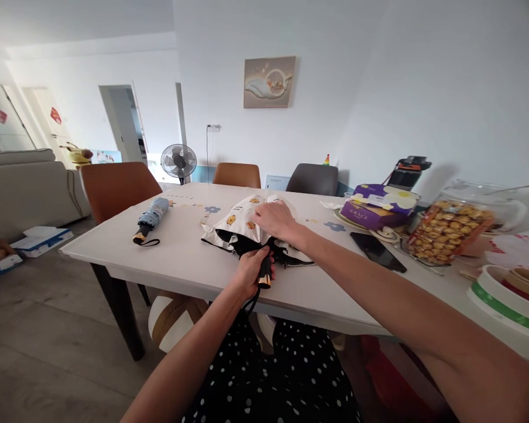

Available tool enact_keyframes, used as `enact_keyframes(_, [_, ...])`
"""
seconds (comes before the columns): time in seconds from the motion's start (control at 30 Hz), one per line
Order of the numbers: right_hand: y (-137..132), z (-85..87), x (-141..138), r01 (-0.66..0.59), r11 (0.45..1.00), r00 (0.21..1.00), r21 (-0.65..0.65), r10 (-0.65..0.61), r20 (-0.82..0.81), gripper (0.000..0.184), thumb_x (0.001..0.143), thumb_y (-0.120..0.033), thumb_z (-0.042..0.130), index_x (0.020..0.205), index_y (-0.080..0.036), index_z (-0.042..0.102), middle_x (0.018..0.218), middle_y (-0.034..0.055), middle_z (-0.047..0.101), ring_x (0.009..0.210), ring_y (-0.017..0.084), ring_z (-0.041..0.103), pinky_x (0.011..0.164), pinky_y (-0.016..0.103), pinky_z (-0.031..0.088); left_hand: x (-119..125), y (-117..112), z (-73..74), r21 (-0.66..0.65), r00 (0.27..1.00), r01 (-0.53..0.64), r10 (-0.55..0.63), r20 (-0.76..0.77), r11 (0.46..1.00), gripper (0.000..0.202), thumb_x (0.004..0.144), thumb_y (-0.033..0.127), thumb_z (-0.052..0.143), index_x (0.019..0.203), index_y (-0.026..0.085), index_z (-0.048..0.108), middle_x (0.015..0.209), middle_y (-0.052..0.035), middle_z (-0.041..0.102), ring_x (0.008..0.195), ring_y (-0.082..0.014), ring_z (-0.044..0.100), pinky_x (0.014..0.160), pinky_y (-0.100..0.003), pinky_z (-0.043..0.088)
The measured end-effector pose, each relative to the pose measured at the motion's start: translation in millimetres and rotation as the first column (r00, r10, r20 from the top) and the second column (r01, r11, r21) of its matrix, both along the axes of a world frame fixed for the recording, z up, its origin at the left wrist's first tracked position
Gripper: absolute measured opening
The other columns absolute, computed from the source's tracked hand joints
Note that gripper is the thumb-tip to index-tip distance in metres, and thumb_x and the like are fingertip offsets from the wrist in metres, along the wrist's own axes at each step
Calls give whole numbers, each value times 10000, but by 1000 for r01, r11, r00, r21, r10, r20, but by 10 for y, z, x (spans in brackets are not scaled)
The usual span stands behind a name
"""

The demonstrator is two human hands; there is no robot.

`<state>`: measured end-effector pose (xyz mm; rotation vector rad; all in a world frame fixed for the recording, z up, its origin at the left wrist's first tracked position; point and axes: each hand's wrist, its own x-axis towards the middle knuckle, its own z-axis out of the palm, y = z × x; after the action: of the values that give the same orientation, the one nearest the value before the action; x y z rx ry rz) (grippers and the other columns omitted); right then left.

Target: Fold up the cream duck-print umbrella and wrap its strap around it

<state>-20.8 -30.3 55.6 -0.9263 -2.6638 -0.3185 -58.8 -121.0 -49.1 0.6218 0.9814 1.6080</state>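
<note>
A white folding umbrella [235, 220] with small yellow-orange figures and a black lining lies loosely collapsed on the table, its black handle toward me. My left hand [250, 271] is closed around that handle, whose gold end sticks out below the fingers. Over the umbrella's cloth, my right hand [275, 218] is closed with the fingers curled down; whether it pinches the fabric is hidden behind the knuckles. To the left lies a second umbrella [155, 216], light blue and furled, with a black-and-gold handle and a wrist strap.
The white table [194, 264] carries a dark phone [377, 251], a purple box [370, 211], a bag of nuts [452, 229], a glass jug [514, 211] and stacked bowls [506, 302] on the right. Chairs [237, 174] stand along the far side. A fan [178, 161] is behind.
</note>
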Motion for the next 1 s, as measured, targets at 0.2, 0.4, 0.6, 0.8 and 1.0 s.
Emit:
enact_keyframes(0.2, [-52, 50, 141, -122, 987, 974, -100, 100, -205, 277, 865, -273, 393, 760, -166, 627, 783, 63, 671, 716, 191, 588, 607, 271, 353, -4, -7, -9, 6, 999, -23, 23, -38, 1000, 262, 777, 358, 589, 760, 97, 576, 560, -4, 526, 379, -89, 474, 341, -215, 377])
enact_keyframes(0.4, [25, -198, 475, -303, 942, 953, -141, 299, -52, 284, 827, -130, 407, 907, -168, 676, 1006, 67, 688, 956, 219, 602, 833, 308, 405, -40, 36, -68, 27, 1000, -13, 14, -17, 1000, 314, 682, 399, 686, 728, 110, 572, 557, 3, 518, 387, -89, 476, 335, -216, 380])
enact_keyframes(0.6, [97, -357, 560, -383, 918, 922, -99, 374, -96, 327, 868, -147, 374, 969, -158, 685, 1119, 71, 665, 1078, 228, 574, 938, 359, 399, -29, 20, -15, 21, 1000, 0, -1, 26, 1000, 380, 653, 448, 711, 733, 109, 560, 574, 10, 515, 391, -85, 477, 324, -211, 372])
enact_keyframes(0.8, [7, -420, 637, -373, 920, 922, -118, 354, -154, 327, 881, -233, 414, 1126, -163, 620, 1248, 94, 589, 1166, 238, 523, 992, 393, 376, -6, -51, 48, -16, 999, 31, -30, 24, 999, 284, 744, 391, 621, 698, 137, 504, 570, -5, 531, 361, -107, 483, 292, -226, 353])
enact_keyframes(1.0, [187, -262, 975, -16, 963, 887, -267, -110, -448, 391, 853, -348, 467, 1180, -150, 550, 1264, 123, 556, 1156, 255, 518, 956, 378, 404, -31, -72, 64, 91, 977, 66, -83, 196, 994, 196, 762, 278, 631, 736, 151, 484, 631, 25, 519, 411, -73, 482, 356, -205, 416])
